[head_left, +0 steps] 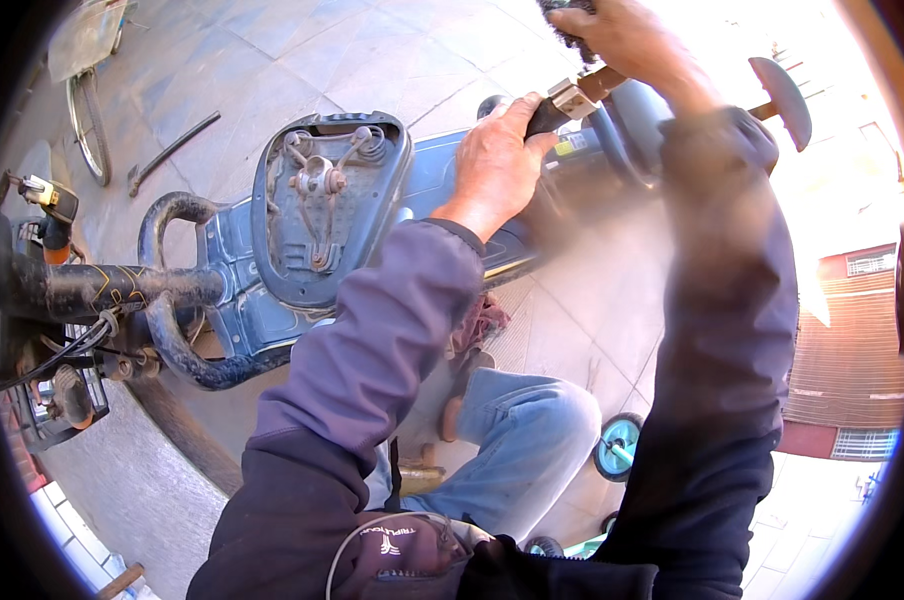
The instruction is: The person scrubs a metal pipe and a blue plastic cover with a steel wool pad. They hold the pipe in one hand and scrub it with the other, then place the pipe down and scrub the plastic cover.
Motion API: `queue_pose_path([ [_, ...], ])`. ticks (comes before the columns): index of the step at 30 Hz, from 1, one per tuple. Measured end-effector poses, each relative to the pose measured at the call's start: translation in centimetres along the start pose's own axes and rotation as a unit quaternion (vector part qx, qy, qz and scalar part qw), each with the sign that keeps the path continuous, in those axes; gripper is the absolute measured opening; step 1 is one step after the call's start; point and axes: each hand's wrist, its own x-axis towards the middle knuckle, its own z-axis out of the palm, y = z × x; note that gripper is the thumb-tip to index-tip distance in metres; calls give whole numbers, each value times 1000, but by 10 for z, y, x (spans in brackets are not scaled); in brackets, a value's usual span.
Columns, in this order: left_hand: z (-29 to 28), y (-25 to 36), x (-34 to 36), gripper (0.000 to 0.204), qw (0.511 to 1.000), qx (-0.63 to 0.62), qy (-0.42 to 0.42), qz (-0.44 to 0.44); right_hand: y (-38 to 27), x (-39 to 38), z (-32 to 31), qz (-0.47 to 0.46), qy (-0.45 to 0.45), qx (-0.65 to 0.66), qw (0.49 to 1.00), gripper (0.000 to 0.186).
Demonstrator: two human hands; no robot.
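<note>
My left hand (497,165) is wrapped round the black part of a short tube (547,118). A square silver clamp (572,98) sits on this tube, and a brown, rusty-looking length (602,82) sticks out past it toward my right forearm. Higher up, my right hand (627,40) grips a dark, bristly clump (570,25), cut off partly by the top of the picture; its exact kind is unclear. Below and left of my left hand, an upturned saddle (322,210) shows its springs and central bracket. It rests on the blue footboard (234,235) of a scooter-like vehicle.
Black bent bars (187,375) and a dark steering column (92,290) stand at the left. A loose black bar (177,150) lies on the paving, near a bicycle wheel (90,125). A reddish rag (482,325) and a teal wheel (620,447) are near my knee (562,420).
</note>
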Motion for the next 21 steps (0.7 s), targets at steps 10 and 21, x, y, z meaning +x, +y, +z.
queue_pose_path([
  [10,-12,-4,6,45,1000,3,8,18,-11,14,9,28,141,-141,980,29],
  [21,3,-4,-1,45,999,6,34,16,-13,-38,-7,-27,-41,-7,999,32],
])
